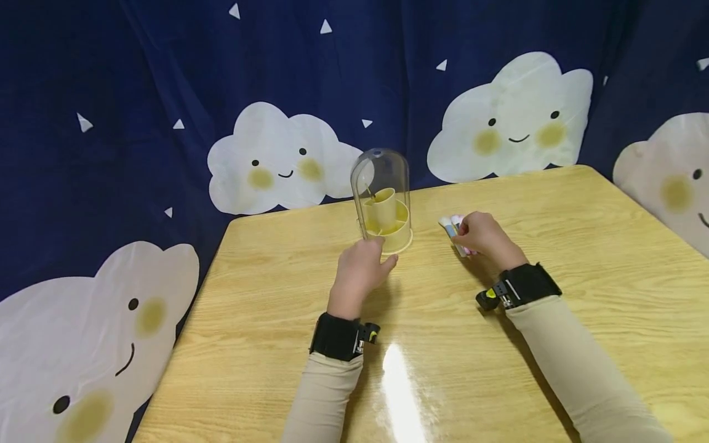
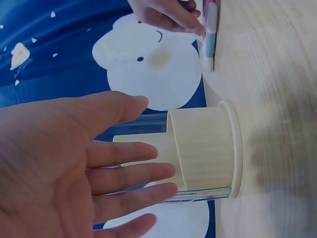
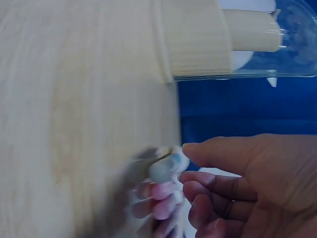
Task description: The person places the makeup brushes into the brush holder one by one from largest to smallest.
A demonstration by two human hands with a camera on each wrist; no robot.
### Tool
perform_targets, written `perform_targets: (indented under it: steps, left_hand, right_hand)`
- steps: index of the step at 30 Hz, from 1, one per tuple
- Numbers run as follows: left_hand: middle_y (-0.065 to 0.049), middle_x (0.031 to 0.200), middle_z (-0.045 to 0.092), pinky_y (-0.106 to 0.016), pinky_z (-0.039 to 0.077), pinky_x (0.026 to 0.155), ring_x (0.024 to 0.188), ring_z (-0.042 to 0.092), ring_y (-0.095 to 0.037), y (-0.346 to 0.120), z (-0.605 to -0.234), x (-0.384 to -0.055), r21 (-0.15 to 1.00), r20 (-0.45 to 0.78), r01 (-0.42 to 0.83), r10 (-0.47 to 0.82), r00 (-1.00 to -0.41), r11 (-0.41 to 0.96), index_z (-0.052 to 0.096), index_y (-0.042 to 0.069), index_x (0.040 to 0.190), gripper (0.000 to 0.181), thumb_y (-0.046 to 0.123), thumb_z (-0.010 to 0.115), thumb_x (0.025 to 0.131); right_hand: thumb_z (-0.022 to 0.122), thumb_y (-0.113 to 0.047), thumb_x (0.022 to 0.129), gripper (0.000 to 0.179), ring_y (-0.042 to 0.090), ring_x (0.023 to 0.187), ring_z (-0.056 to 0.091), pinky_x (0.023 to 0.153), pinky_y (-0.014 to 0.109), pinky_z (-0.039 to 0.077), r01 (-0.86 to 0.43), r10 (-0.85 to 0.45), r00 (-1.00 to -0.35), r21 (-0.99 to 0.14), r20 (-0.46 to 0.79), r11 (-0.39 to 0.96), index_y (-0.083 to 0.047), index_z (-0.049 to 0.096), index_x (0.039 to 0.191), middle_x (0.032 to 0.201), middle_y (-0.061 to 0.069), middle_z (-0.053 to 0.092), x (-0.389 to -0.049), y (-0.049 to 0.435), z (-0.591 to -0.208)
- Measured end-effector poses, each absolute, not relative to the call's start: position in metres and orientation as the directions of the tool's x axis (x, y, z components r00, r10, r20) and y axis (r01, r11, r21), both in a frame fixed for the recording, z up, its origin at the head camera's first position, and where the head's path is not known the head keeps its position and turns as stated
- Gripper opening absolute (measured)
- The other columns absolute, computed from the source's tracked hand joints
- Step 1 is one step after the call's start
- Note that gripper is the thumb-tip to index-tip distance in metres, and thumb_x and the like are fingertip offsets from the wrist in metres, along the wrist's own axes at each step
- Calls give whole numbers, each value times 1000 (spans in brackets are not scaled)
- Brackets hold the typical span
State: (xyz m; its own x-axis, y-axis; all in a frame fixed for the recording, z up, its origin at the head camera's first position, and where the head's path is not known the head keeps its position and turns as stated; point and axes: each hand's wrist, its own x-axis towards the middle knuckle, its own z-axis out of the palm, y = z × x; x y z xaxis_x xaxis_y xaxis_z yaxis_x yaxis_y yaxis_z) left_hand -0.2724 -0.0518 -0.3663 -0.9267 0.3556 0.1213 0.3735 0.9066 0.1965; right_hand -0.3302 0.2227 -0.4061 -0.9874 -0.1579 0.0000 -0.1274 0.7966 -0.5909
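A cream round holder (image 1: 396,239) with compartments and a raised inner cup stands under a clear dome (image 1: 380,169) near the table's back edge. My left hand (image 1: 359,266) is at its near side. In the left wrist view, that hand's fingers (image 2: 148,171) are extended and spread in front of the holder; whether they touch it is unclear. Several slim pen-like pieces, white, blue and pink (image 1: 450,229), lie together right of the holder. At them, the thumb and fingertips of my right hand (image 1: 487,237) meet a blue-and-white piece (image 3: 168,166). Whether they grip it cannot be told.
The wooden table (image 1: 266,295) extends in front of and to both sides of the holder. Behind it hangs a dark blue curtain (image 1: 343,67) with smiling clouds and small white triangles. Black straps with small cameras circle both wrists.
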Motion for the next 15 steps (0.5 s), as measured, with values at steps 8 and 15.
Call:
perform_targets:
  steps: [8,15]
  left_hand:
    - [-11,115,71,-44,57,82,104,70,-27,-41,-376,-275,8,203,406,396,-896,914,63,4,129,52,46,64,98]
    - [-13,130,67,-41,56,92,116,66,-28,-30,-384,-279,102,202,465,439,-875,879,56,2,141,61,47,61,100]
  right_hand:
    - [70,-14,92,32,13,48,45,53,28,37,-122,-178,-982,-529,-56,840,-1,65,63,52,2,54,-336,213,-413]
    - [65,-9,88,22,17,49,52,53,28,39,-101,-152,-985,-459,-76,883,-1,63,68,53,3,56,-338,207,-410]
